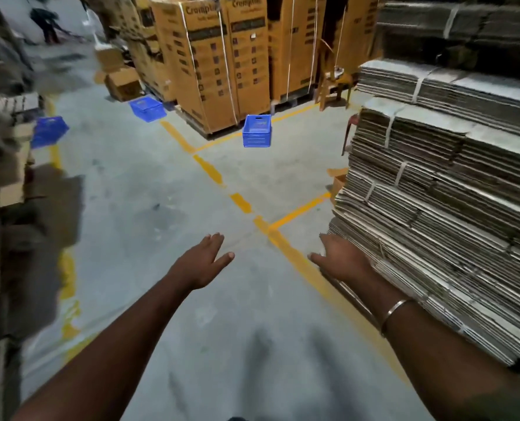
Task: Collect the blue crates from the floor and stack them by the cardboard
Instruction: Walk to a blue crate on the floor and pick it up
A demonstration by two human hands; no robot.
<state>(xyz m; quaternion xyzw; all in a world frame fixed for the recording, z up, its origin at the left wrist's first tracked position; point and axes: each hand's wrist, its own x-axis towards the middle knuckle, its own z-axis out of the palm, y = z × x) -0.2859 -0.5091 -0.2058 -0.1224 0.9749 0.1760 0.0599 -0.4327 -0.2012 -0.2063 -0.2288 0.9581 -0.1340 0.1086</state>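
Three blue crates stand apart on the grey floor ahead. The nearest blue crate (257, 131) sits upright by the yellow line in front of the tall boxes. A second blue crate (148, 109) lies further back to the left, and a third blue crate (49, 131) is at the left edge beside piled cardboard. My left hand (203, 260) and my right hand (340, 256) reach forward over the floor, both open and empty, far short of any crate. A tall stack of flattened cardboard (441, 189) rises just right of my right hand.
Strapped tall brown boxes (216, 62) on pallets stand at the back. Loose cartons (122, 82) lie at the back left, dark cardboard piles (6, 189) along the left. Yellow floor lines (210, 171) cross the aisle. A person (44, 24) is far off, top left. A wooden stool (333, 86) stands beside the boxes.
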